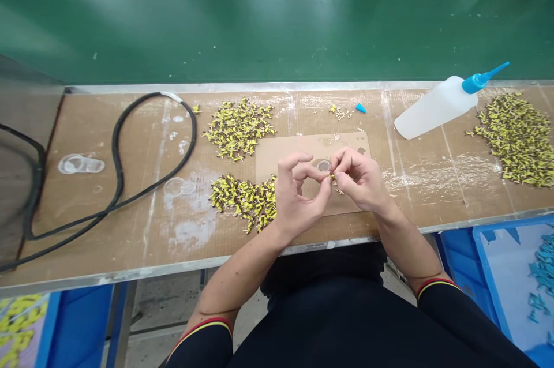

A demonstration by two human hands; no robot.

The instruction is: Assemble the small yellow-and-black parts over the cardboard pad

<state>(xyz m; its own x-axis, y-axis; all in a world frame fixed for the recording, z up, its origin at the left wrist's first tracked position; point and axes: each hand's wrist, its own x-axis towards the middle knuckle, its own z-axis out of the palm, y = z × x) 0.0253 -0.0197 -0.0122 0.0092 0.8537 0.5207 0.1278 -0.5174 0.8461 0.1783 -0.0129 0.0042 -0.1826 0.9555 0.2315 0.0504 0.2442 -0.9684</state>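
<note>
My left hand (300, 192) and my right hand (360, 179) meet above a flat cardboard piece (270, 154). Between their pinched fingertips is a tiny yellow piece (332, 175), touched by both hands and largely covered by the fingers. Just behind the fingertips, a small round clear dish (322, 165) rests on the cardboard. One heap of small yellow and dark pieces (242, 198) lies beside my left hand, partly hidden by it. Another heap of the same kind (239, 128) sits farther back on the left.
A white bottle with a blue nozzle (437, 108) lies right of centre, near a large yellow heap (517, 140). A blue cap (360, 108) sits behind the cardboard. A black cable (116, 149) loops at left near clear plastic pieces (81, 164). Blue bins (485, 276) stand below the table.
</note>
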